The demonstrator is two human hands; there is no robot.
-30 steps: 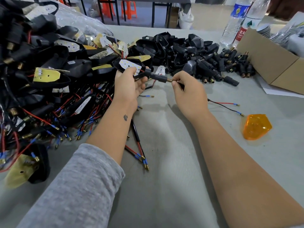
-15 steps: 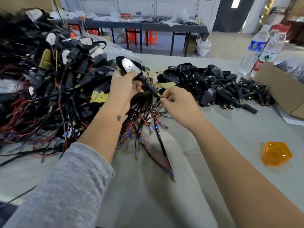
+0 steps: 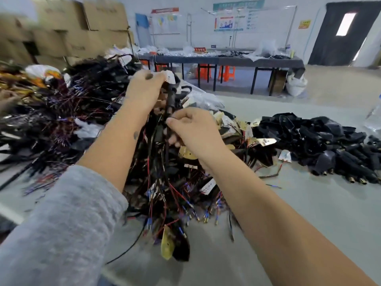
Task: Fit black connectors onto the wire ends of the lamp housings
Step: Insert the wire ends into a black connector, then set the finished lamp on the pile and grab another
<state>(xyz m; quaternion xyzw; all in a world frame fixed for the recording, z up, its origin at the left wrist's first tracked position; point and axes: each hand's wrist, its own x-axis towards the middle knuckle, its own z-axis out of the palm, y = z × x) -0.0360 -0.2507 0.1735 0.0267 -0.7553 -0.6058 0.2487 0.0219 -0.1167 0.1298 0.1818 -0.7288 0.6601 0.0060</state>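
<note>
Your left hand [image 3: 144, 89] is gripping the lamp housing [image 3: 171, 78] while your right hand [image 3: 191, 126] is pinching its wires [image 3: 167, 129], risking snagging the tangled pile [image 3: 82, 112] below

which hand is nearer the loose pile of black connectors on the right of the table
Right. The right hand pinches the wires just left of the connector pile; the left hand grips the lamp housing farther left.

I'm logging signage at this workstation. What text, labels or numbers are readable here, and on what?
None can be read.
Wall posters: print blurred.
Yellow sign by the door: too small.
Red sign on the far table: characters blurred.
Cardboard boxes: print smeared.
</note>
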